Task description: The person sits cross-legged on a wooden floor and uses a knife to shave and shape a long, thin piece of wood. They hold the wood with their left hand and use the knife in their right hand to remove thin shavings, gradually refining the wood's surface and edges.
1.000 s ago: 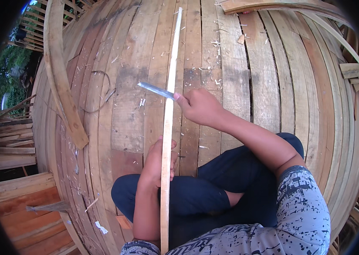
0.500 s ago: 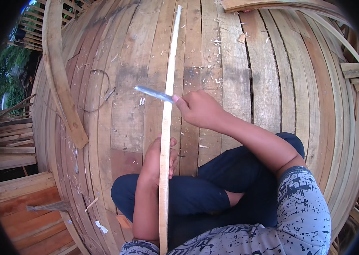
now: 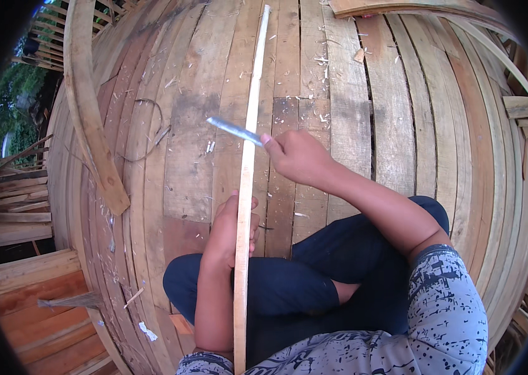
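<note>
A long, pale wooden strip [image 3: 245, 200] runs away from my body, its far end narrow and light-coloured. Around its lower half, from underneath, curls my left hand [image 3: 223, 230], its fingers showing on the right side. My right hand [image 3: 300, 157] is closed on a knife [image 3: 234, 129], the grip hidden in my fist. The steel blade lies across the strip and points up and left, tilted. Whether its edge bites into the wood I cannot tell.
Wood shavings are scattered over the plank floor [image 3: 192, 156]. A curved board [image 3: 92, 125] lies at the left, near a thin looped strip [image 3: 161, 119]. A brush-like bundle [image 3: 73, 301] rests at lower left. More boards [image 3: 414, 7] lie far right.
My right hand and the knife have shifted slightly away and to the right, and the blade tilts more steeply. My left hand still grips the strip, slightly farther from me.
</note>
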